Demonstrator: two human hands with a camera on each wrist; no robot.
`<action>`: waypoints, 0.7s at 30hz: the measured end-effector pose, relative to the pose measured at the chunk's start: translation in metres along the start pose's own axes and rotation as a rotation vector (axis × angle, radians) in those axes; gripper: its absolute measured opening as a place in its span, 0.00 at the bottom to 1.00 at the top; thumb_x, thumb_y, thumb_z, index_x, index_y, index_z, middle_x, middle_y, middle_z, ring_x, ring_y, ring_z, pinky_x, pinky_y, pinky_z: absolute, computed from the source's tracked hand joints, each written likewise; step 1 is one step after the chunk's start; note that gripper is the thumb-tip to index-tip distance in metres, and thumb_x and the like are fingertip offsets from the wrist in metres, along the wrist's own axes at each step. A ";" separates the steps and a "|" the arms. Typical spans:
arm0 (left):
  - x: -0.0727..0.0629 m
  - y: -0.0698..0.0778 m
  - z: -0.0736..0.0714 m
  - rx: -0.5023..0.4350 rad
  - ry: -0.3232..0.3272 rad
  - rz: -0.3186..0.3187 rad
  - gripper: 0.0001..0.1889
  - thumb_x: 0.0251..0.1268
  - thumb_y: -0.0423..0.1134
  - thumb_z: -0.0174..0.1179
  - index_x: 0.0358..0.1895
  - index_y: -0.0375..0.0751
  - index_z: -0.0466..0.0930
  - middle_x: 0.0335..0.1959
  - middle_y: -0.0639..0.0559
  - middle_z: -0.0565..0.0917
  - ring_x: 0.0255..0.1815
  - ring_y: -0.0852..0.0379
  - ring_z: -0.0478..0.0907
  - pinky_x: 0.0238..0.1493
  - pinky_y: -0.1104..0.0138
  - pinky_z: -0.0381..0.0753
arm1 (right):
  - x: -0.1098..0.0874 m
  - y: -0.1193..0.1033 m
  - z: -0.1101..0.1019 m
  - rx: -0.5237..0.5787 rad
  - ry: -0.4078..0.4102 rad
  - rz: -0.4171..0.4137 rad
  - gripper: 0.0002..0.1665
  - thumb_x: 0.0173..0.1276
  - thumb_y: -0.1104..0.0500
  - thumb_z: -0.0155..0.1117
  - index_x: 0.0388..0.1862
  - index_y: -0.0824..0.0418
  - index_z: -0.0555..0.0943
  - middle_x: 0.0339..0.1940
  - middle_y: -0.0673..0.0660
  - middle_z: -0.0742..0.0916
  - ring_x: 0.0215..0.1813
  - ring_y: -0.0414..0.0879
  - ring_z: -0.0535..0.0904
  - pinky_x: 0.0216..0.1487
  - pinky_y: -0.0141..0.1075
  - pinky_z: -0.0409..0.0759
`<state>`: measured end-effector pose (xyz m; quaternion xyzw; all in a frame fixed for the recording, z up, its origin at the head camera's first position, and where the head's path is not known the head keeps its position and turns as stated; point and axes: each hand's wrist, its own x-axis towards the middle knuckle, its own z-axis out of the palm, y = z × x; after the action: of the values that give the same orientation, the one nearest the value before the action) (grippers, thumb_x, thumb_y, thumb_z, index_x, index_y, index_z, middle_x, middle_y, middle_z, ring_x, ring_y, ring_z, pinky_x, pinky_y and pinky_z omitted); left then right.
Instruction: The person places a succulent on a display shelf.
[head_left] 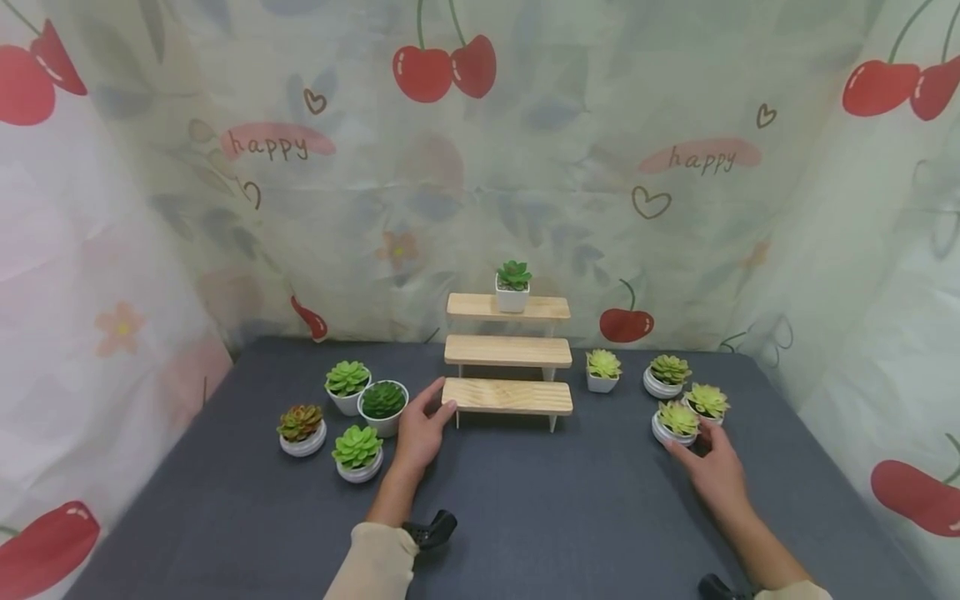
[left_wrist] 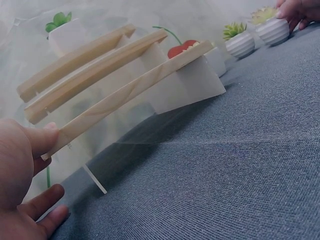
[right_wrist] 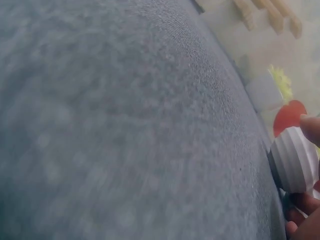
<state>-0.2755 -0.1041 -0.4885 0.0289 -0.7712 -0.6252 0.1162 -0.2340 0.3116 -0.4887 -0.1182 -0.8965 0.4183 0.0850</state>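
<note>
Your left sleeve (head_left: 375, 562) is lying nearest the camera, with a black wrist camera (head_left: 435, 531) jutting out beside it; your left hand (head_left: 422, 433) is pinching the left end of the lowest board of the wooden stand (head_left: 507, 351), which is standing mid-table; your right hand (head_left: 718, 475) is holding a ribbed pot (head_left: 663, 432) at the right of the table (head_left: 562, 517), thumb on one side, fingers on the other. Around that pot, two more round plants are crowding you, a yellow-green plant (head_left: 707, 402) just beside your fingers and a darker plant (head_left: 667, 369) behind; a square pot (head_left: 602, 383) is standing between them and the stand. To your left, four potted plants (head_left: 357, 447) are clustering, the dark green plant (head_left: 384, 400) sitting close by your left hand; a small plant (head_left: 513, 275) is sitting on the top board. Your left wrist view is showing two lower fingers hanging free of the board and the stand's side panel (left_wrist: 187, 85); only the head view is showing the left cluster.
</note>
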 end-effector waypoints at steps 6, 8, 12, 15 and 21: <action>0.000 0.001 0.000 -0.009 0.001 0.001 0.25 0.67 0.35 0.62 0.67 0.42 0.72 0.65 0.44 0.74 0.63 0.45 0.71 0.62 0.53 0.71 | 0.003 -0.001 0.004 -0.019 0.039 0.005 0.49 0.66 0.44 0.66 0.72 0.71 0.58 0.63 0.75 0.72 0.65 0.66 0.65 0.63 0.59 0.61; 0.000 0.002 0.000 -0.004 0.003 0.004 0.25 0.67 0.35 0.62 0.67 0.42 0.73 0.65 0.43 0.74 0.63 0.44 0.71 0.61 0.52 0.71 | 0.004 -0.002 0.005 -0.020 0.046 0.013 0.48 0.65 0.43 0.67 0.72 0.70 0.59 0.63 0.74 0.72 0.65 0.66 0.66 0.63 0.59 0.62; 0.000 0.001 0.000 -0.001 0.001 0.000 0.25 0.67 0.35 0.62 0.67 0.42 0.73 0.65 0.43 0.74 0.63 0.44 0.71 0.61 0.52 0.71 | 0.002 -0.004 0.007 -0.023 0.061 0.025 0.47 0.64 0.43 0.68 0.71 0.68 0.62 0.63 0.73 0.73 0.65 0.65 0.67 0.62 0.59 0.63; 0.001 0.000 0.000 -0.001 0.001 0.000 0.25 0.67 0.35 0.63 0.67 0.42 0.73 0.65 0.43 0.74 0.64 0.44 0.71 0.61 0.52 0.71 | 0.002 -0.007 0.009 -0.036 0.063 0.017 0.46 0.63 0.43 0.69 0.70 0.68 0.63 0.62 0.73 0.74 0.64 0.65 0.68 0.62 0.58 0.64; 0.001 -0.001 -0.001 -0.003 0.003 0.009 0.26 0.66 0.36 0.63 0.67 0.42 0.73 0.64 0.42 0.75 0.63 0.44 0.71 0.60 0.52 0.72 | 0.008 -0.014 0.010 -0.067 -0.009 0.000 0.50 0.63 0.41 0.68 0.72 0.69 0.61 0.65 0.74 0.71 0.66 0.66 0.66 0.62 0.59 0.64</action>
<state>-0.2760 -0.1051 -0.4891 0.0264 -0.7700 -0.6260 0.1202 -0.2460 0.2981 -0.4841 -0.1190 -0.9103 0.3888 0.0771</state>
